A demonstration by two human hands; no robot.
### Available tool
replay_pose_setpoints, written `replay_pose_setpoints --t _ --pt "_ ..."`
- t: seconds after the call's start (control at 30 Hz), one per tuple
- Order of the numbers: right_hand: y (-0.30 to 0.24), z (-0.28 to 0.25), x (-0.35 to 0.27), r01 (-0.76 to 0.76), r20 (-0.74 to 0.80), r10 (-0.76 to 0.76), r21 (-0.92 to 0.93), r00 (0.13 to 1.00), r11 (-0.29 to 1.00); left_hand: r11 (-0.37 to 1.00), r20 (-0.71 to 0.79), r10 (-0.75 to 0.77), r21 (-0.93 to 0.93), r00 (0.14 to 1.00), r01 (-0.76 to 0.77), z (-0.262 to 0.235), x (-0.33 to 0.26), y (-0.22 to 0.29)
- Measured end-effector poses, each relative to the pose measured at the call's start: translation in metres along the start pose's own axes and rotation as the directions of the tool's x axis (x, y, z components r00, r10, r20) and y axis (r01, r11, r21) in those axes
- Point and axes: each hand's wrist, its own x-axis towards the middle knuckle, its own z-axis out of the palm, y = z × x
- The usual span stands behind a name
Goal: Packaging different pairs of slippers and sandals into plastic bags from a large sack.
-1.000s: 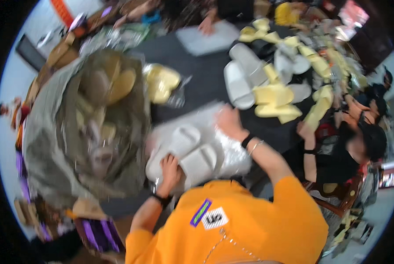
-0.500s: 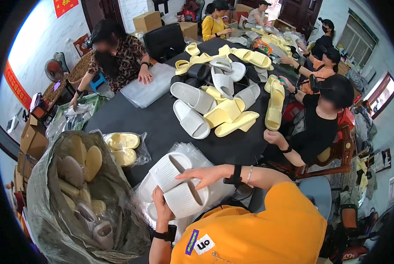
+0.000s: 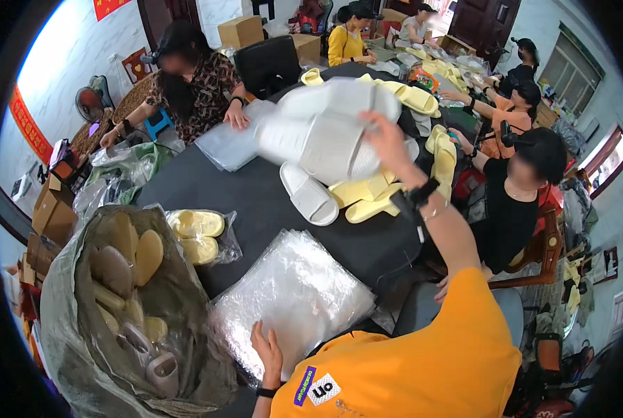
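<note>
A pair of white slide sandals hangs above the heap on the table, smeared by motion. My right hand grips the pair at its right end; the thumb is partly hidden. Down at the near edge, my left hand lies with fingers apart on the left side of a stack of clear plastic bags, holding nothing. Beneath the raised pair, the heap shows a light grey slide and a pale yellow slide; much of the heap is hidden.
Left of the bags stands a large grey-green sack with yellow and greyish slides inside. A bagged yellow pair lies beside it on the dark table. Several co-workers sit around; one at the left touches plastic sheets.
My right hand has carried the white slides forward from the bag stack to above the heap. My left hand has let go of them and moved down onto the bags.
</note>
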Motion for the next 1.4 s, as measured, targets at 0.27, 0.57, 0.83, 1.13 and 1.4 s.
replay_pose_setpoints --t 0.27,0.57,0.83,1.13,1.4 --pt "0.077 -0.005 0.063 -0.066 -0.142 0.009 -0.405 0.990 0.912 0.986 0.014 0.068 0.153 0.998 -0.069 0.014 -0.006 -0.016" --pt "0.008 0.161 -0.205 0.192 0.629 -0.214 0.104 0.747 0.976 1.000 0.067 -0.012 -0.026 0.998 0.014 -0.011 0.022 -0.016" --pt "0.001 0.185 -0.296 0.457 0.869 -0.320 0.125 0.377 0.881 0.998 -0.283 0.054 0.029 0.958 -0.048 -0.055 0.135 -0.013" --pt "0.040 0.194 -0.298 0.551 0.939 -0.139 -0.061 0.315 0.832 0.787 -0.105 0.067 0.616 0.992 0.013 -0.010 0.246 -0.001" --pt "0.054 0.200 -0.295 0.355 0.949 -0.124 0.014 0.289 0.935 1.000 -0.315 -0.011 -0.015 0.949 0.007 -0.035 0.257 0.005"
